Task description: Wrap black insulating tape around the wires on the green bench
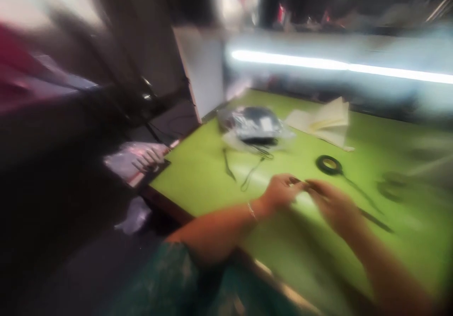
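Observation:
Over the green table (198,183), my left hand (281,192) and my right hand (327,198) meet at their fingertips. Both are closed in a pinch around something small and dark, too blurred to make out. A bracelet (251,210) circles my left wrist. Just beyond my right hand lies a roll of black tape (329,165), with a dark strip (363,193) trailing from it. A thin dark tool (375,220) lies partly hidden behind my right forearm.
A clear plastic bag with dark contents (256,123) lies towards the back, with thin cords (249,174) before it. Open papers (325,122) stand to its right. Another blurred dark roll (392,186) lies at the right. Plastic-wrapped items (136,161) sit beyond the left edge.

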A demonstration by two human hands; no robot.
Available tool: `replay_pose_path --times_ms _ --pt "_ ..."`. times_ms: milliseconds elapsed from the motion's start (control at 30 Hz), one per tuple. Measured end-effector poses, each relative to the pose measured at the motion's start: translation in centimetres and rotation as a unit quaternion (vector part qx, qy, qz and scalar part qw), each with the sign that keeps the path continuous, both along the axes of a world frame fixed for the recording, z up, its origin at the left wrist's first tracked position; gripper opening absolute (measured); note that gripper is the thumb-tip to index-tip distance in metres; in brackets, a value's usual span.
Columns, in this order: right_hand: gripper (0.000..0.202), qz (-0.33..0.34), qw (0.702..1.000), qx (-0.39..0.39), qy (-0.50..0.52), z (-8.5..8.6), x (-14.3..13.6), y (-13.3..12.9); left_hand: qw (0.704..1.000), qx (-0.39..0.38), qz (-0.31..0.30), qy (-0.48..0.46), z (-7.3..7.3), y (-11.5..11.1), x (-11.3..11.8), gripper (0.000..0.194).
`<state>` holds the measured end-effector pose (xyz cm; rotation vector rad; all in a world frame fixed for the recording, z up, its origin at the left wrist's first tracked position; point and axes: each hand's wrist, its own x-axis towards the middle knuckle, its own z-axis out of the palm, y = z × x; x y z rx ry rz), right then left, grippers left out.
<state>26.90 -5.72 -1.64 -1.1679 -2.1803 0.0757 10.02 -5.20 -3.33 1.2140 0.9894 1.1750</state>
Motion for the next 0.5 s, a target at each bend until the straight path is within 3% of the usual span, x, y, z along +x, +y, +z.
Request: replay_pose_path --times_ms 133,367,500 --pt "0.02 0.047 0.998 -0.028 0.025 0.43 0.35 -0.05 1.0 0.022 -0.014 0.001 -0.26 0.18 0.15 0.044" --pt "0.019 -0.024 0.989 -0.108 0.101 0.66 0.57 -0.35 0.996 -0.05 -0.069 -0.008 0.29 0.11 -0.04 0.041" --pt "0.02 -0.055 0.985 -0.11 0.122 0.93 0.59 -0.5 0.997 -0.033 -0.058 -0.027 0.18 0.02 0.33 0.037"
